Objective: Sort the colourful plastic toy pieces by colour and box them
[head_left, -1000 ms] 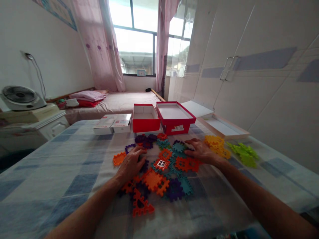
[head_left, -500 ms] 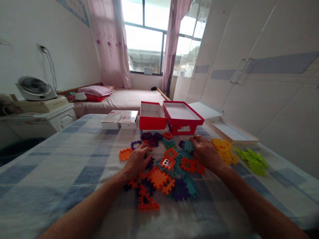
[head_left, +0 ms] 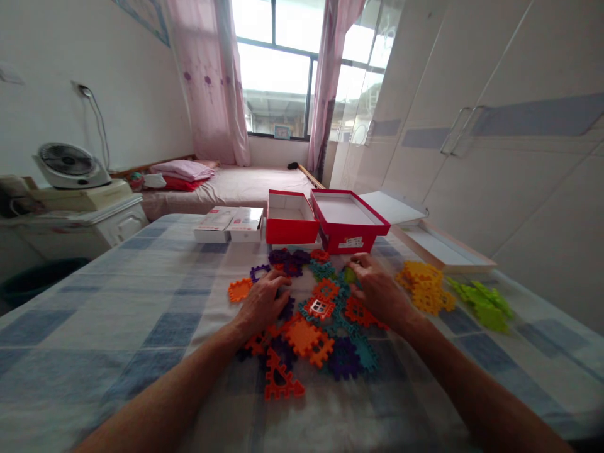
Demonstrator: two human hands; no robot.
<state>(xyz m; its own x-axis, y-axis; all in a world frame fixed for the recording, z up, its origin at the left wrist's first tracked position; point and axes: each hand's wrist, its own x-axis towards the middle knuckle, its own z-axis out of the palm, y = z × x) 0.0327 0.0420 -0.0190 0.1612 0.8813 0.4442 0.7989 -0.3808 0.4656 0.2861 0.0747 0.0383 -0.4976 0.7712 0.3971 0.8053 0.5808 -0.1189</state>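
A heap of toothed plastic puzzle tiles (head_left: 315, 327) in orange, purple and teal lies on the checked tablecloth (head_left: 141, 314). My left hand (head_left: 262, 303) rests palm down on the left side of the heap, fingers spread over purple and orange tiles. My right hand (head_left: 377, 290) lies on the right side, fingers stretched toward a green tile (head_left: 349, 274) by the teal ones. Sorted piles sit to the right: yellow tiles (head_left: 425, 286) and green tiles (head_left: 481, 303). One orange triangle tile (head_left: 279, 380) lies nearest me.
Two open red boxes (head_left: 290, 226) (head_left: 349, 226) stand behind the heap, a white carton (head_left: 229, 224) to their left, a flat lid (head_left: 443, 245) to the right. A fan (head_left: 70, 165) sits on a cabinet at left. Wardrobe doors line the right; a bed lies beyond.
My right hand slid slightly left over the heap toward the green tile. My left hand stayed in place. The camera shifted a little rightward.
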